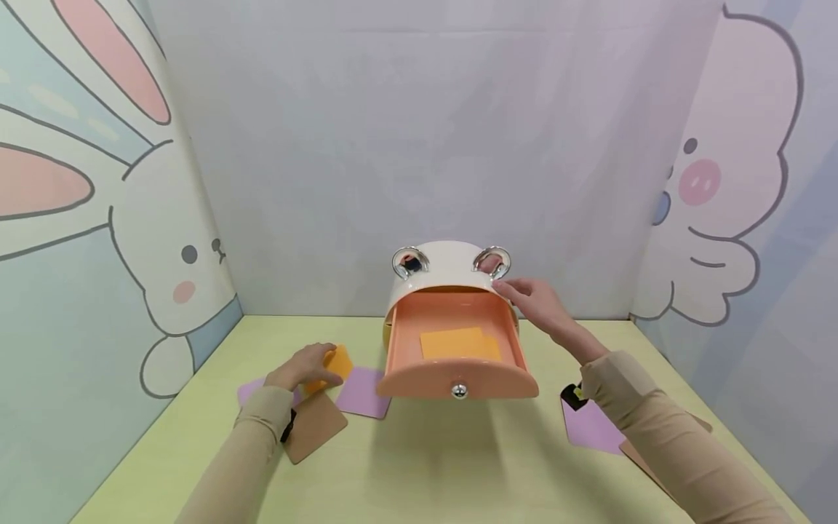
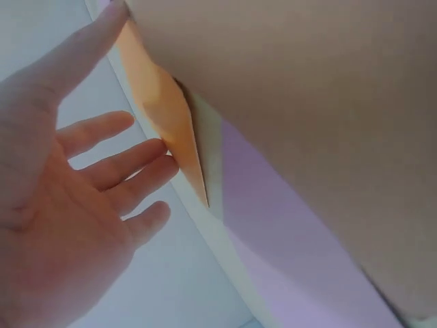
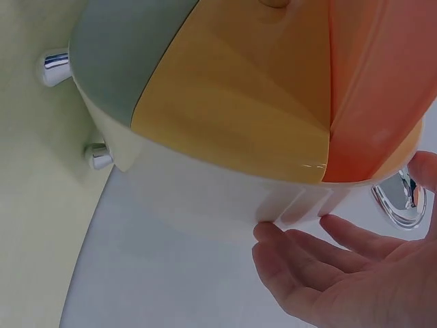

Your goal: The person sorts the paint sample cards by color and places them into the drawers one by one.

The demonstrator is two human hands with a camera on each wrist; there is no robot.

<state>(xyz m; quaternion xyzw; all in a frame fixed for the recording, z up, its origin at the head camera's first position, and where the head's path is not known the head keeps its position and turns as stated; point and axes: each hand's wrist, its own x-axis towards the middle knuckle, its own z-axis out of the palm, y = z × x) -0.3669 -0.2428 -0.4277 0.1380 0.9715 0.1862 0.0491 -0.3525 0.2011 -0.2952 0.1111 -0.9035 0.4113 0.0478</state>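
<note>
A rounded white drawer box (image 1: 448, 256) with two chrome rings on top stands at the table's middle. Its peach drawer (image 1: 458, 378) is pulled out, with orange cards (image 1: 458, 342) lying inside. My right hand (image 1: 537, 302) rests at the box's upper right; in the right wrist view its fingertips (image 3: 270, 232) touch the white side and the thumb is near a chrome ring (image 3: 403, 201). Left of the box, my left hand (image 1: 304, 367) is at another orange card (image 1: 338, 364). In the left wrist view its fingers are spread, with some fingertips touching that card's edge (image 2: 181, 147).
Purple cards (image 1: 363, 393) and a brown card (image 1: 317, 426) lie around my left hand. Another purple card (image 1: 589, 426) and brown cards (image 1: 644, 462) lie under my right forearm. Printed walls enclose the table (image 1: 432, 473) at the back and sides.
</note>
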